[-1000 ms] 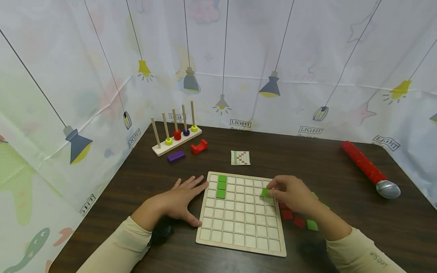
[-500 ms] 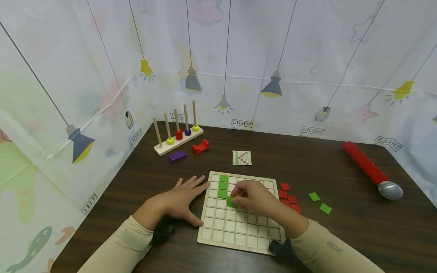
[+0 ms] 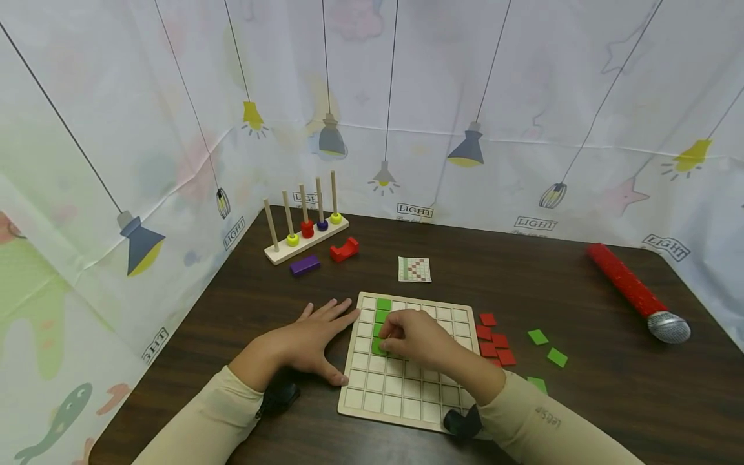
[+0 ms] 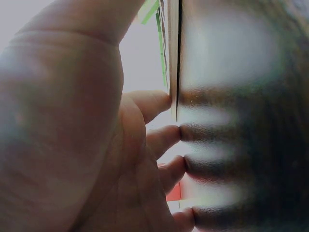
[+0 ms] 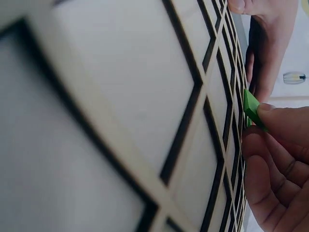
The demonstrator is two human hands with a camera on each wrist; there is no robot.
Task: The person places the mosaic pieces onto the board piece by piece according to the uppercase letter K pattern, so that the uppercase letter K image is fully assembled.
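Note:
A square wooden grid board point(image 3: 401, 416) lies on the dark table. My left hand point(image 3: 310, 339) is spread at its left edge, thumb and forefinger touching the rim; in the left wrist view the fingertips point(image 4: 164, 137) rest along the board's side. My right hand point(image 3: 418, 336) pinches a green square tile point(image 5: 252, 108) between thumb and fingers, over the second column. In the right wrist view that tile is tilted against the grid. Above it in the same column sit green tiles point(image 3: 383, 304), partly covered by my right fingers.
Red tiles point(image 3: 488, 349) lie in a group right of the board, with green tiles point(image 3: 537, 337) beyond. A pattern card point(image 3: 414, 269) is behind the board. Further back are a peg stand point(image 3: 308, 240), a red block point(image 3: 345, 249) and a purple block point(image 3: 305, 265). A red microphone point(image 3: 633, 287) lies at right.
My right hand has carried the green tile leftward from the board's right side to the second column, below the other green tiles. My left hand has stayed at the board's left edge.

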